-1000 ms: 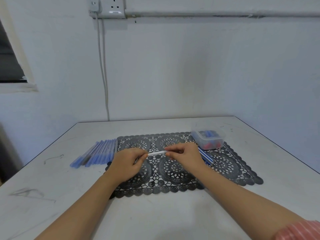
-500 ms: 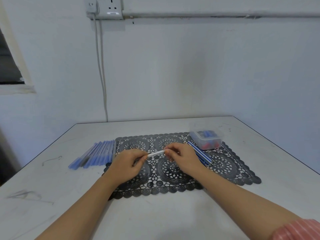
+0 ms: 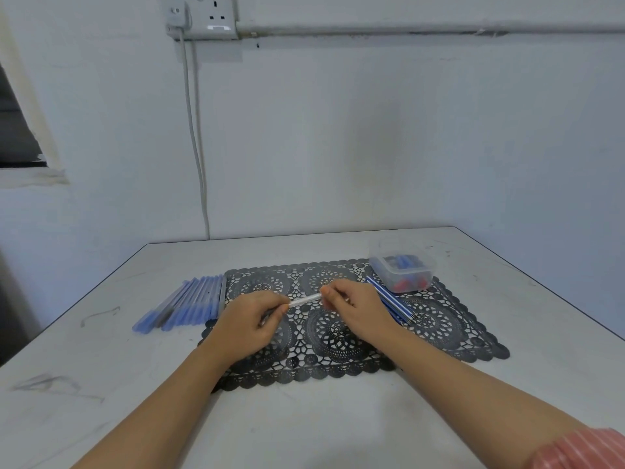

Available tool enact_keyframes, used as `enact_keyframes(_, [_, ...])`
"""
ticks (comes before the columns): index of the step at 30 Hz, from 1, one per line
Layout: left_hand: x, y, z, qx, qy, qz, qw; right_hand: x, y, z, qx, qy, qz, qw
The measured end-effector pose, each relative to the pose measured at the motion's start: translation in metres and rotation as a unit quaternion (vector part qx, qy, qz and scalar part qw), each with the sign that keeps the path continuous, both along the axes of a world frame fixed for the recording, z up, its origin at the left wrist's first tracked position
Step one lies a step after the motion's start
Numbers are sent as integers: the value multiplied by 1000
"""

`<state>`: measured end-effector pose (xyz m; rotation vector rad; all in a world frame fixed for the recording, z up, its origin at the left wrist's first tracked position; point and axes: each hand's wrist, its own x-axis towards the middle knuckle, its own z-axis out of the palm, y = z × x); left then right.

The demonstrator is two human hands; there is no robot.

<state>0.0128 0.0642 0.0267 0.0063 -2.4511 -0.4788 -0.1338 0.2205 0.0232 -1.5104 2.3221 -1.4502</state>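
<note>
Pinched a clear pen barrel [image 3: 304, 301] at both ends with left hand [image 3: 247, 321] and right hand [image 3: 356, 308], fingers curled round it, just above the black lace mat [image 3: 446, 333]. Hid both barrel ends inside the fingers. Partly covered the blue refills [image 3: 392, 299] with the right hand. Could not make out the tub [image 3: 402, 274] contents beyond blue and red.

Gripped pen tube [image 3: 304, 301]: clear, smooth plastic w/ slight gloss. Under it the mat [image 3: 439, 333] is black, matt, lacy cut-out, prob. plastic; table [image 3: 304, 418] white, matt, scuffed. Box [image 3: 402, 272] right of grip & pens [image 3: 189, 304] left: see-through plastic, pens frosted blue.
</note>
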Motion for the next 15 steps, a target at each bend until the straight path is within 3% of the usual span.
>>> enact_keyframes(15, [-1,-1,-2,-8,15,3,1000,1,2,2,-23,-6,16,1000])
